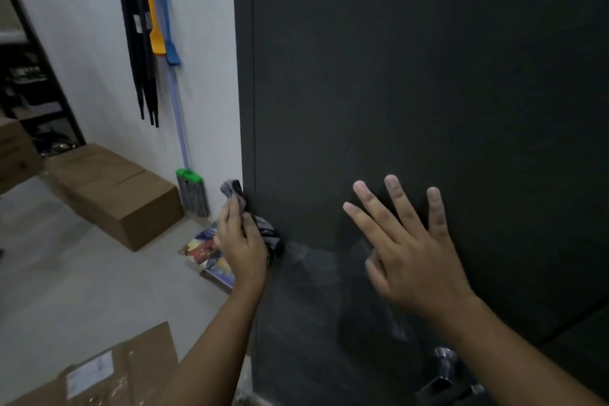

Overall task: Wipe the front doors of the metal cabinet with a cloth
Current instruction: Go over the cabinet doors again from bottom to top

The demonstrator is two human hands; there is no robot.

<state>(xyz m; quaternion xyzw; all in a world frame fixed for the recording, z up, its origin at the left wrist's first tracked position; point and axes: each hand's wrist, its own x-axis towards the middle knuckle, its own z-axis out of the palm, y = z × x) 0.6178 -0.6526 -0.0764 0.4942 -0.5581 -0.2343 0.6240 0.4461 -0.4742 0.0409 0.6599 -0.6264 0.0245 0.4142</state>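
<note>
At left edge of cabinet door [412, 92]: left hand [242, 245] grips a bunched grey cloth [255, 224], fingers curled round it, cloth pressed on the dark door face near the door's left seam. Right hand [407, 252] is flat against the door, fingers straight and spread, holding nothing. Metal handle [443, 372] sits low on the door, under the right forearm. Mop [192, 189] leans on the white wall just left of cabinet; cardboard box [115, 193] on floor nearby.
</note>
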